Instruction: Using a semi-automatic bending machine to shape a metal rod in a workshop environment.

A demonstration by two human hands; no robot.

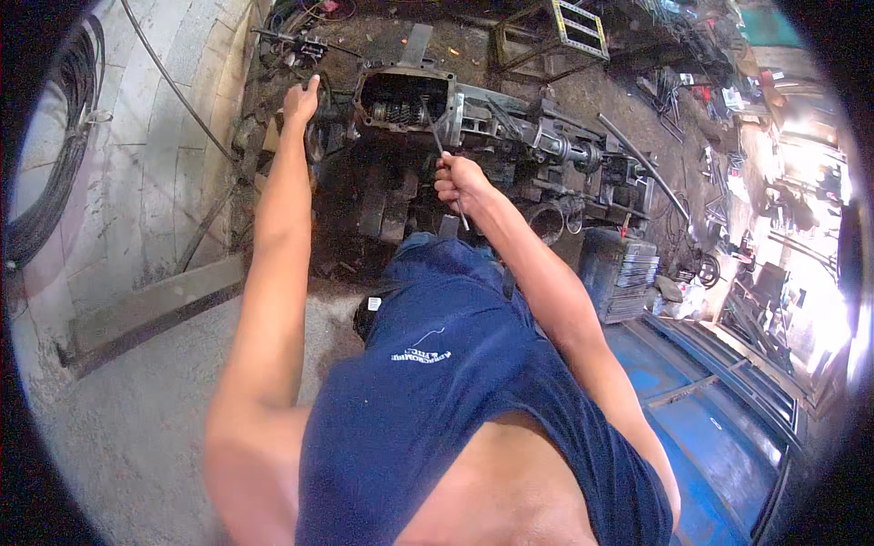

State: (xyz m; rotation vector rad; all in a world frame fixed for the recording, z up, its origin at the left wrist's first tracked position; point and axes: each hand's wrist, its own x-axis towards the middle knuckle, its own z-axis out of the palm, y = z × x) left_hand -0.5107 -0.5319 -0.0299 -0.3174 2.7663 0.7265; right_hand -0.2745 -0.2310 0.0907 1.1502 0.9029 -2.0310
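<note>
My right hand is closed round a thin metal rod. The rod's far end reaches into the open top of a greasy metal gear housing, and its near end sticks out below my fist. Toothed gears show inside the housing. Left of the housing, my left hand has its fingers curled at the rim of a dark round wheel, thumb pointing away from me. Part of its grip is hidden.
Right of the housing runs a long machine assembly with shafts. A long bar slants beside it. A metal frame stands at the back. Nearer right are a ribbed dark box and a blue metal panel. A wall with coiled cable is left.
</note>
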